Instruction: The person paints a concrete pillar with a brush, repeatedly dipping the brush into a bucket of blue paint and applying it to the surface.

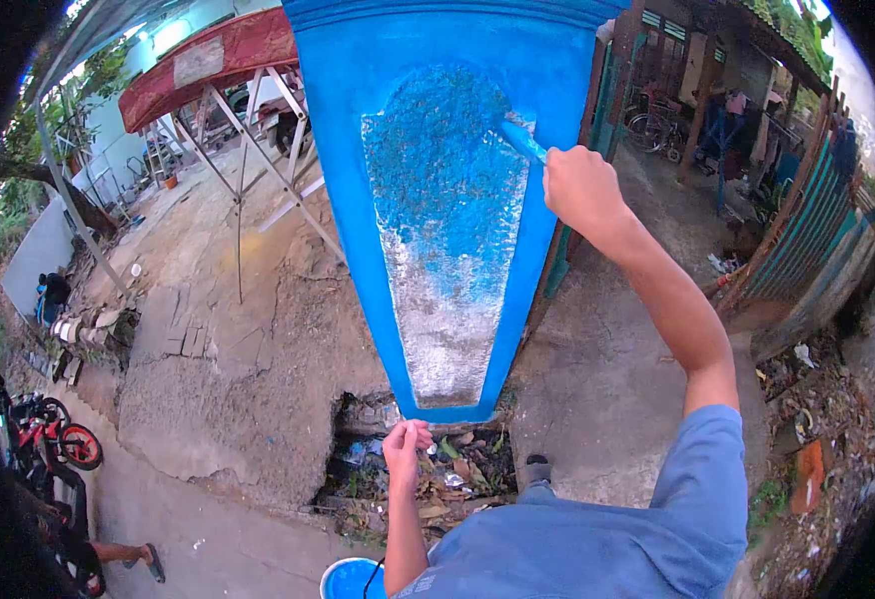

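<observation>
My right hand (pixel 584 192) is closed around the blue handle of a paintbrush (pixel 524 143). The brush's tip meets the upper right edge of a rough inset panel (pixel 447 230) on a blue pillar (pixel 338 150). Blue paint covers the upper panel unevenly, while its lower part (pixel 447 349) is whitish grey. Beneath the pillar's foot, my left hand (pixel 407 446) is raised with curled fingers; whether anything is in them is hidden. A bucket with blue inside (pixel 346 577) stands at the bottom, partly behind my left forearm.
Leaves and litter fill a ditch (pixel 457 469) below the pillar. A red-topped metal frame (pixel 248 130) stands left. Lower left are a red-wheeled bike (pixel 80 446) and another person's leg (pixel 123 552). A green fence (pixel 792 230) lines the right side.
</observation>
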Demonstrator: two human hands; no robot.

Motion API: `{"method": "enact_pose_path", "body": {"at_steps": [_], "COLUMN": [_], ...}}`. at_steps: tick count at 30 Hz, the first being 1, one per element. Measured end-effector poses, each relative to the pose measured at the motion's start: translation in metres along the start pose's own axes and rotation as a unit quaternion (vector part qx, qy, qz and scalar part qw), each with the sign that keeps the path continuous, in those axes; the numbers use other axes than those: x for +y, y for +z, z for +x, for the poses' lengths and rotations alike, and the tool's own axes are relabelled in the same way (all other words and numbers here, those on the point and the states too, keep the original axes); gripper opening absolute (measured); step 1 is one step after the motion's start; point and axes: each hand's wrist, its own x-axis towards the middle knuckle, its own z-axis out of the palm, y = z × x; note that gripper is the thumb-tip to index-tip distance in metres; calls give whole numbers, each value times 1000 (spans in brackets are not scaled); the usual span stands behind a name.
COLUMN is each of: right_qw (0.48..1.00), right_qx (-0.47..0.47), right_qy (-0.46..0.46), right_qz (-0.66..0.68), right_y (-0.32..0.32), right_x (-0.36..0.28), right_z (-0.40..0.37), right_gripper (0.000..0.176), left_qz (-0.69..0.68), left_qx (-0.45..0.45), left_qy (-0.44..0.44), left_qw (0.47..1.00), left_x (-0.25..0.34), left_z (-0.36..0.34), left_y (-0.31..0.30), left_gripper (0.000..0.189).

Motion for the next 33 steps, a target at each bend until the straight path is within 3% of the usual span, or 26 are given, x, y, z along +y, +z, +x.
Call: {"method": "enact_pose_path", "body": {"at_steps": [7,9,11,13,18,23,25,27,28,29,31,33], "right_qw": [997,997,991,996,996,982,983,973,981,981,979,977], "right_qx": [72,49,84,-19,-11,130,120,99,36,36,10,-20], "right_qy": [-6,-36,-86,-57,-60,-68,-63,-129,-123,-124,-127,-174], "right_qz": [-31,-38,-53,-69,-62,-119,-127,-163,-146,-147,-159,-122], "right_y": [6,25,35,37,13,19,37,56,60,64,74,82], "right_x": [7,6,3,-1,-2,1,-3,-9,-13,-18,-17,-4], "right_z": [11,5,-9,-21,-27,-6,-9,-24,-31,-37,-49,-59], "right_gripper": [10,9,7,8,8,12,10,9,9,9,25,21], "left_qz": [-1,-7,-18,-20,-19,-3,-6,-8,-12,-13,-11,-2], "left_qx": [-6,-8,-6,-2,-5,-7,-10,-6,-3,-2,-2,-8], "left_qy": [-14,-10,-3,-10,-15,-23,-6,-4,-4,-3,-18,20], "left_qw": [1000,1000,1000,1000,1000,1000,1000,1000,1000,1000,1000,1000], "left_x": [2,4,4,2,-1,4,3,1,1,1,3,-5], "left_z": [6,5,5,4,3,6,7,6,7,6,5,7], "left_y": [9,11,11,9,2,6,6,6,6,5,4,1], "left_gripper": [27,27,27,27,28,28,28,27,27,27,27,28]}}
